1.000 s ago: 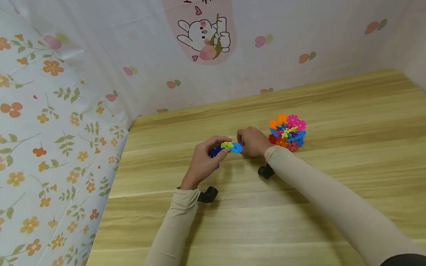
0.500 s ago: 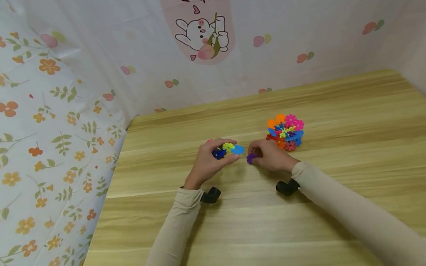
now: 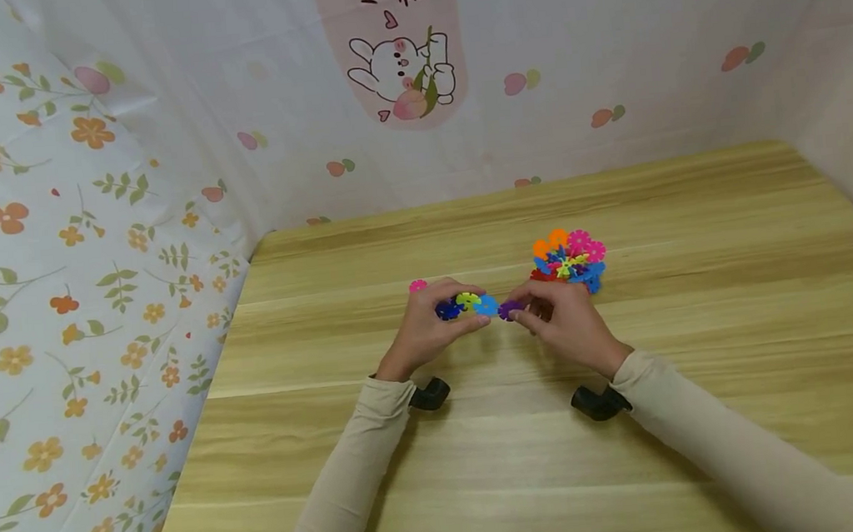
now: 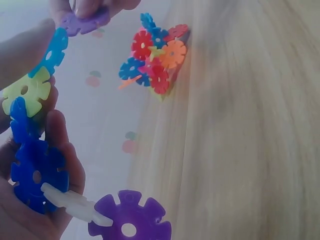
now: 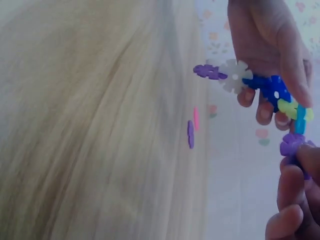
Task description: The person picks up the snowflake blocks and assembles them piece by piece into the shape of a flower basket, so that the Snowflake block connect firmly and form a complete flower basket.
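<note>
My left hand (image 3: 426, 329) holds a chain of notched plastic snowflake discs between thumb and fingers. In the left wrist view the chain runs from a purple disc (image 4: 146, 215) through a white disc (image 4: 75, 204), dark blue discs (image 4: 42, 165) and a yellow disc (image 4: 37, 95) to a light blue disc (image 4: 56, 47). Between thumb and forefinger, my right hand (image 3: 572, 321) pinches another purple snowflake disc (image 5: 291, 145). Its edge meets the light blue end of the chain; whether the slots are engaged, I cannot tell.
A colourful cluster of joined discs (image 3: 570, 259) stands on the wooden table (image 3: 502, 460) behind my right hand. A loose pink disc (image 5: 196, 119) and a loose purple disc (image 5: 190, 134) lie on the tabletop. Patterned cloth (image 3: 261, 78) hangs behind the table.
My right hand has moved right and towards me, showing the purple disc, then brought it up to the chain's light blue end. My left hand has shifted slightly right, still holding the chain.
</note>
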A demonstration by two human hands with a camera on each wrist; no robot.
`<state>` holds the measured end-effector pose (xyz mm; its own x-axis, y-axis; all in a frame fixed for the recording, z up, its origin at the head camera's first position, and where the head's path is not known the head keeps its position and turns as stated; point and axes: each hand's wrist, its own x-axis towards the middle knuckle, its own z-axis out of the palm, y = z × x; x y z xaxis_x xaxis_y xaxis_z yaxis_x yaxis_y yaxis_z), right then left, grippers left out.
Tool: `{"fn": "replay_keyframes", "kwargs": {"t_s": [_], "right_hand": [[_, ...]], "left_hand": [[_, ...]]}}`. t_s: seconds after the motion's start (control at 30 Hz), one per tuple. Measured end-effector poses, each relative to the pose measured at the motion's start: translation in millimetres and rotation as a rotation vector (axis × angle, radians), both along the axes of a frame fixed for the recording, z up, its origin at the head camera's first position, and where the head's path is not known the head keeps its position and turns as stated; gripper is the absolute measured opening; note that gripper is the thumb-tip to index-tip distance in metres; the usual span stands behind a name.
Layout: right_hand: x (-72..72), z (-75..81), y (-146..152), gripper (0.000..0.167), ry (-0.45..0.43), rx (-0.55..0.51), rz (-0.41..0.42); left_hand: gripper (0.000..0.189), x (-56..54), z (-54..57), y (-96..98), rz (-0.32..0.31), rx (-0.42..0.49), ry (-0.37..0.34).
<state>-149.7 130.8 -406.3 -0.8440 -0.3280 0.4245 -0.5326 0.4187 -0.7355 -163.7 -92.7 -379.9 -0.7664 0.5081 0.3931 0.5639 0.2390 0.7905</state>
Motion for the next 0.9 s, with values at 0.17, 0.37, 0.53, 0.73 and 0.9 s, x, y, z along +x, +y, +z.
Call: {"fn": "replay_keyframes", "kwargs": {"t_s": [0.17,0.37,0.53,0.73,0.9], "right_hand": [[2.1,-1.5,-2,0.014,0.093,0.035,-0.047],[3.4,-1.9,-5,0.015,0.198,0.024,-0.05],[2.6,1.3,-6,0.014,0.233,0.007,-0.057],[-1.2,-0.1,-9,0.015,0.262,0.027,-0.039],[-2.3,-9.8,-19,0.016,0.334,0.021,-0.03]], "left_hand": [[0.03,0.6,-2.5,3.7,-0.009,0.013,-0.019],[0.029,3.0,-1.9,8.3,0.008,0.018,-0.025],[0.027,-0.5,-9.7,13.0,0.05,0.025,-0.053],[0.027,-12.1,-31.1,10.6,0.074,0.019,-0.052],[0.027,-9.9,-32.2,4.6,0.115,-0.004,-0.077]]}}
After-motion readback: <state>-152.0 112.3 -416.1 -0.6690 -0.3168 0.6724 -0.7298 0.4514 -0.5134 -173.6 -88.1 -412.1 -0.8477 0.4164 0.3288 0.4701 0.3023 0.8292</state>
